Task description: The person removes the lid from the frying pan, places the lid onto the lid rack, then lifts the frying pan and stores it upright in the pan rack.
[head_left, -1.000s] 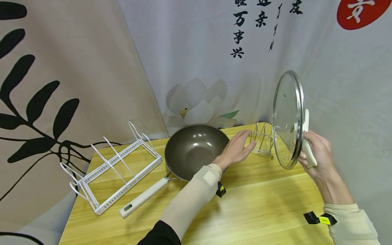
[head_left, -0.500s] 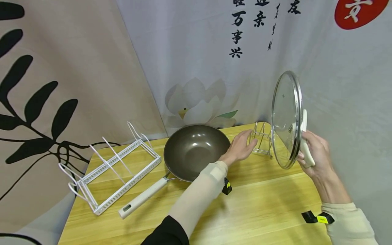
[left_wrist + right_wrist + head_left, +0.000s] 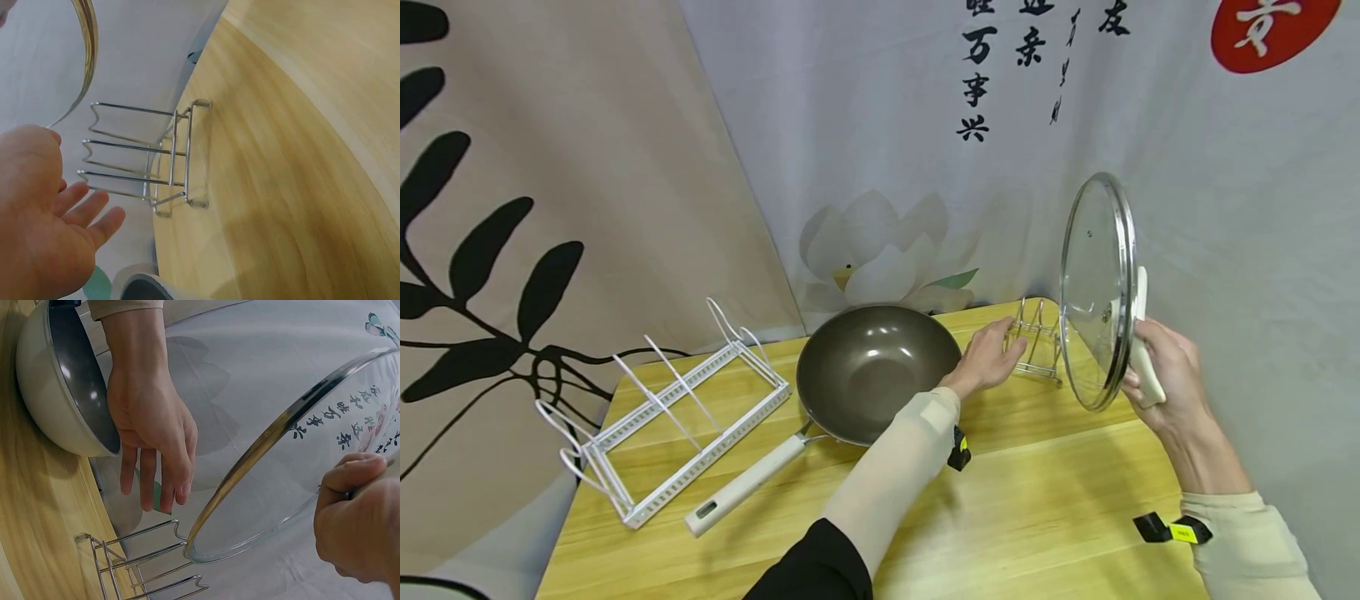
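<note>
My right hand [image 3: 1176, 375] grips the white handle [image 3: 1148, 379] of a round glass lid [image 3: 1092, 275] with a metal rim. The lid is held up on edge at the right, its lower rim close to a small wire rack [image 3: 134, 147]. My left hand [image 3: 987, 358] reaches over the right side of a dark wok [image 3: 872, 367], near that rack. Its fingers are extended and loose, holding nothing. In the right wrist view, the left fingertips hang apart from the rack's wires. Part of the rack is hidden behind the left hand in the head view.
The wok's pale long handle [image 3: 745, 485] points toward the front left. A white rack [image 3: 711, 455] with upright wire dividers stands at the left of the wooden table [image 3: 1022, 517]. Printed curtains [image 3: 880, 125] hang close behind the table.
My left hand has shifted slightly right, toward the wire rack. The lid stays nearly still in my right hand. The whole head view has drifted a little.
</note>
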Available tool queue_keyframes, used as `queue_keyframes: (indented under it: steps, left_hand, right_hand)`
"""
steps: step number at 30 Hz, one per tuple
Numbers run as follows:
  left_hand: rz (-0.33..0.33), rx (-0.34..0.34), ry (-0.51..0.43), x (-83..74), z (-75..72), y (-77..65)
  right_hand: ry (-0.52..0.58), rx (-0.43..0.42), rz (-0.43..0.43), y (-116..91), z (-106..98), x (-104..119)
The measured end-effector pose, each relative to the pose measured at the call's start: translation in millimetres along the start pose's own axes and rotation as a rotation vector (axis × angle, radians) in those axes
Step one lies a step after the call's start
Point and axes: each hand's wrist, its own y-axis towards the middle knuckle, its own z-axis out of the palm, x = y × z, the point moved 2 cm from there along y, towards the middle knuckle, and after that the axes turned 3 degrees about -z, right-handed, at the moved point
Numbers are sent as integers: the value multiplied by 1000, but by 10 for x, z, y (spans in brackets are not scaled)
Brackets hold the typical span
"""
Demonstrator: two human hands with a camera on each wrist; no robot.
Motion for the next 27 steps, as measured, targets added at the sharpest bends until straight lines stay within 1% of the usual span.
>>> queue_keyframes:
  steps: [4,8,14,21,27]
  left_hand:
    - [16,4,-19,-34,22,38]
    - [21,8,-47,-49,40,62]
    - [6,9,-60,-29,77,82]
    - [-14,-2,-43,-34,121,106]
    - [-25,4,-113,-53,167,138]
  right_hand:
    - [-10,-7,3,-6,-14,0]
    - [-21,5,6,2,-19,-19]
    - [-29,-1,10,4,-20,-32]
    - [-51,-23,18,10,-14,-37]
    - [-47,-25,13,10,-15,-30]
